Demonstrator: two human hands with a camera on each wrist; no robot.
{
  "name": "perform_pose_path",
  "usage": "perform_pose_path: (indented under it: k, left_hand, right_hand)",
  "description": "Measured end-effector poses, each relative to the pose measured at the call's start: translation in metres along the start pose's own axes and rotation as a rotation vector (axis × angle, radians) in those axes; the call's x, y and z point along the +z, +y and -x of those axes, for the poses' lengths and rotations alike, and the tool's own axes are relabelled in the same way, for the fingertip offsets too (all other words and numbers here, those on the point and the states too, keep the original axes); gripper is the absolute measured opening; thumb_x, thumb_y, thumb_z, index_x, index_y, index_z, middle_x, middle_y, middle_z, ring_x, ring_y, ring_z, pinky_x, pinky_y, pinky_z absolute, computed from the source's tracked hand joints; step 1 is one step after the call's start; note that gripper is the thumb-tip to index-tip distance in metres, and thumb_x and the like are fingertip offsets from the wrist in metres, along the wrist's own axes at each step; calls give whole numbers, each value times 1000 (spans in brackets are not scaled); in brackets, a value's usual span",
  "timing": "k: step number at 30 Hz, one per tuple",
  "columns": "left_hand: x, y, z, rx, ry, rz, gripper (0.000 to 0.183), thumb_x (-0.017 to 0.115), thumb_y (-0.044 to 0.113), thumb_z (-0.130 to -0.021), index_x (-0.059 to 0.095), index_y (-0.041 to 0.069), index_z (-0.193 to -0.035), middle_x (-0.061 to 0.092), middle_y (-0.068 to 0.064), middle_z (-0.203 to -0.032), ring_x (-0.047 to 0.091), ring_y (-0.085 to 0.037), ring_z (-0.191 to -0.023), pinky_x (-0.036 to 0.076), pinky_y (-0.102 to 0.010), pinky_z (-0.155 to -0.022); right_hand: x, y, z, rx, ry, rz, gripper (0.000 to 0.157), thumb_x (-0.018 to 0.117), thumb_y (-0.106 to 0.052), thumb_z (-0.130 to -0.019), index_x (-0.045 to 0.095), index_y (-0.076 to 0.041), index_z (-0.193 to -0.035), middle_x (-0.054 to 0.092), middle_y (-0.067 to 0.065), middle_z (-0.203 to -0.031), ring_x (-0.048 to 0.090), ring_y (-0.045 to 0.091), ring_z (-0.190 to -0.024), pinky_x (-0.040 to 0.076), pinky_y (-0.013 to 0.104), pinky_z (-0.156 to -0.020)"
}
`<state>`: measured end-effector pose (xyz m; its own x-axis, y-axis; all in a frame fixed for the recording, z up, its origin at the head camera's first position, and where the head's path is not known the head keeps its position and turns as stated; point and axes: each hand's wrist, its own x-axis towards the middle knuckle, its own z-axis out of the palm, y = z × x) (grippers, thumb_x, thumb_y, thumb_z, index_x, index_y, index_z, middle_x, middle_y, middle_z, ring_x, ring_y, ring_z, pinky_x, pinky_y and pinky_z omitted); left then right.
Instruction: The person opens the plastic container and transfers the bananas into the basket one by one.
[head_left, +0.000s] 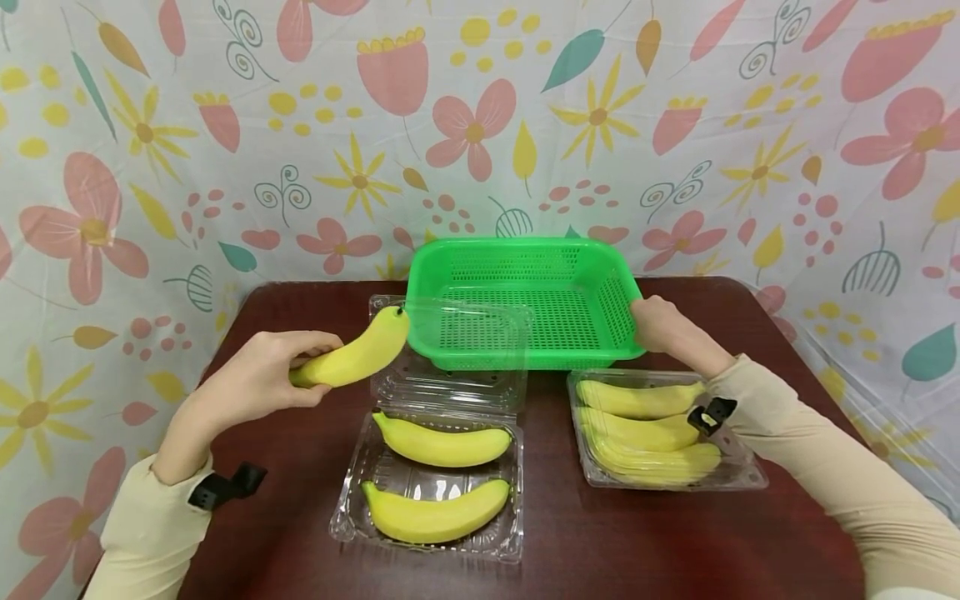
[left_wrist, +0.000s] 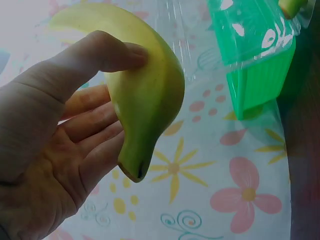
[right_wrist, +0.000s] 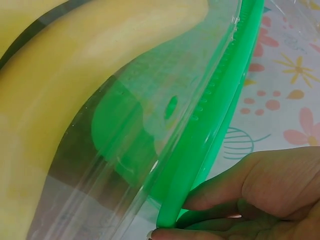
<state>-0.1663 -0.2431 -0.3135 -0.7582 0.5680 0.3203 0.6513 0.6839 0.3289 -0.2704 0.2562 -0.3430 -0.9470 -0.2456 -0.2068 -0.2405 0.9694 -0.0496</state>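
Observation:
My left hand [head_left: 262,379] grips a yellow banana [head_left: 360,354], thumb on one side and fingers on the other, above the table left of an open clear plastic clamshell box [head_left: 348,500]. Two more bananas, an upper one [head_left: 442,443] and a lower one [head_left: 438,512], lie side by side in that box. Its raised lid [head_left: 450,387] leans back against a green plastic basket [head_left: 525,358]. The basket's right rim is pinched between the thumb and fingers of my right hand [head_left: 663,325]; the right wrist view shows this pinch on the rim [right_wrist: 172,210] closely.
A closed clear clamshell box [head_left: 600,475] with several bananas stands at the right, under my right forearm. Everything rests on a dark red-brown table [head_left: 570,533]. A floral curtain [head_left: 480,192] hangs directly behind the basket and along both sides.

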Motion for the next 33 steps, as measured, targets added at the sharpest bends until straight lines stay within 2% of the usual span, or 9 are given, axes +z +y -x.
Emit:
perform_pose_path:
  k: [4, 9, 16, 19, 23, 29, 31, 33]
  left_hand:
    - [-5, -8, 1, -19, 25, 53, 44, 83, -2, -68, 67, 12, -106, 66, 5, -90, 58, -3, -75, 52, -17, -66]
    - [-10, -15, 2, -40, 65, 78, 44, 81, -4, -69, 68, 9, -108, 68, 2, -92, 60, -1, -78, 55, -15, -72]
    - [-12, -29, 1, -88, 131, 53, 45, 82, -2, -70, 67, 2, -113, 70, -6, -93, 59, 3, -81, 58, -24, -71]
    - [-13, -36, 0, -125, 148, 54, 45, 82, -1, -70, 67, -1, -113, 71, -10, -94, 62, -1, -81, 58, -26, -72]
    - [-13, -42, -3, -176, 139, 81, 44, 81, 2, -73, 67, -3, -114, 71, -13, -94, 64, -6, -81, 58, -27, -73]
    - [-9, -52, -7, -212, 113, 81, 45, 80, 4, -75, 66, -2, -117, 71, -13, -95, 58, 6, -80, 58, -33, -75]
    - [-7, -55, -9, -220, 113, 75, 45, 79, 5, -75, 66, -2, -117, 71, -13, -95, 58, 6, -80, 58, -34, -76]
    - [-5, -58, -10, -228, 108, 68, 44, 79, 5, -76, 66, -2, -117, 71, -13, -96, 61, 1, -81, 58, -30, -76]
  right_hand:
    - [0, 0, 1, -13, 12, -4, 11, 53, 10, -86, 51, 1, -80, 42, 8, -62, 38, 16, -53, 31, 25, -50]
    - [0, 0, 2, -18, 21, 4, 15, 53, 10, -85, 49, -1, -76, 40, 7, -60, 38, 15, -53, 30, 24, -49]
    - [1, 0, 2, -21, 29, 6, 14, 53, 11, -85, 50, 0, -76, 40, 7, -61, 36, 15, -53, 29, 24, -49]
    - [2, 0, 2, -26, 28, 3, 14, 53, 11, -85, 50, 0, -77, 40, 7, -60, 36, 15, -53, 29, 24, -49]
    - [2, 0, 3, -28, 27, 9, 14, 53, 11, -85, 50, 0, -77, 39, 7, -60, 34, 14, -53, 28, 24, -49]
    - [2, -1, 2, -16, 19, 8, 14, 51, 11, -86, 51, 0, -78, 38, 6, -61, 33, 14, -53, 27, 24, -49]
    - [3, -1, 2, -13, 18, 11, 13, 51, 11, -86, 51, 0, -78, 38, 6, -61, 34, 14, -53, 27, 24, -49]
    - [3, -1, 2, -12, 15, 10, 12, 51, 11, -86, 51, 1, -79, 39, 7, -62, 34, 15, -54, 28, 25, -49]
